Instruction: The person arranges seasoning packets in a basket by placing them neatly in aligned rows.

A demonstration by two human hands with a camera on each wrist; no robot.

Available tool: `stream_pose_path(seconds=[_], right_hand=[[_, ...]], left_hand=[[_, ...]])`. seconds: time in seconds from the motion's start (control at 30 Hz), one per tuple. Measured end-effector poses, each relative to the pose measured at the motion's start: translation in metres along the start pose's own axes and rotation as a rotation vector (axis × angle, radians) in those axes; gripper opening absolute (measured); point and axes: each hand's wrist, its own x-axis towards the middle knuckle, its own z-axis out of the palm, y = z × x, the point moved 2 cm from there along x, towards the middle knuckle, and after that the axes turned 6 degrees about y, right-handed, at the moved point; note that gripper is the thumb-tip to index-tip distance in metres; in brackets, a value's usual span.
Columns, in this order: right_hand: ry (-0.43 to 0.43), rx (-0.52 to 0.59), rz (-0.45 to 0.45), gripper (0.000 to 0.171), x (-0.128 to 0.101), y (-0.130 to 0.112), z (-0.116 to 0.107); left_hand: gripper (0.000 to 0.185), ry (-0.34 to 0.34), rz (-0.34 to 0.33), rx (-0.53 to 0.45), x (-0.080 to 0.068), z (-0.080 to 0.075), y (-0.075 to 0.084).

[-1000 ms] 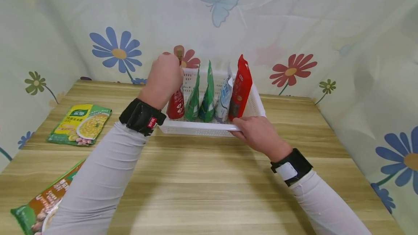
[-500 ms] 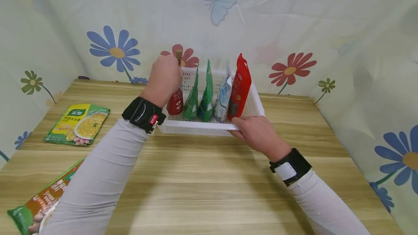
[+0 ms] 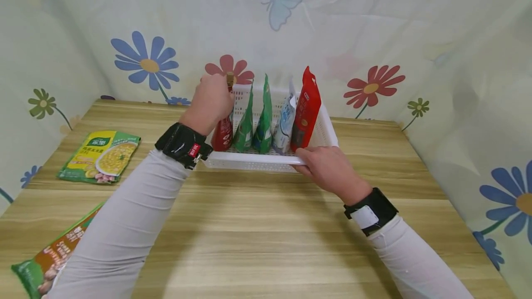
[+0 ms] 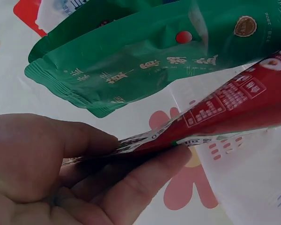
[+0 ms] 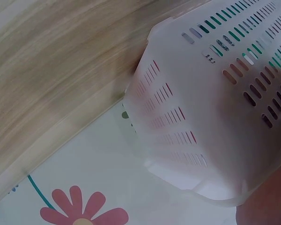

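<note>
With the left hand [image 3: 212, 100] pinching the top of the red packet [image 3: 223, 130] at the left end of the white basket [image 3: 257, 163], it seems best lowered upright beside the green packet [image 3: 245, 128] while the right hand [image 3: 326, 167] grips the basket's near rim.

From my remote seat this reads as a makeshift recording booth, not a lived-in room. A wood-grain table [image 3: 266, 225] is walled on three sides by a hung fabric backdrop [image 3: 332, 26] printed with flowers and a butterfly, creased like a bedsheet. Food packets sit in a white basket [image 3: 324, 135], with soup packets [image 3: 99, 156] lying flat nearby.
</note>
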Motion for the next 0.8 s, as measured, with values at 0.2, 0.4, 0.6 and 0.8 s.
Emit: stream_pose_path(seconds=[0.2, 0.4, 0.6, 0.8], right_hand=[[-0.001, 0.001, -0.002, 0.027, 0.0005, -0.0010, -0.0005], [-0.003, 0.005, -0.001, 0.029, 0.0004, -0.0013, -0.0001], [-0.007, 0.004, -0.001, 0.029, 0.0003, -0.0009, 0.0013], [0.001, -0.005, -0.007, 0.030, 0.0007, -0.0001, 0.0007]], left_hand=[[0.033, -0.043, -0.011, 0.070, -0.0001, -0.0035, 0.0006], [0.029, -0.091, -0.029, 0.094, 0.0028, -0.0081, 0.0026], [0.032, -0.083, -0.049, 0.087, 0.0043, -0.0069, 0.0030], [0.031, -0.152, -0.071, 0.038, 0.0056, -0.0059, 0.0024]])
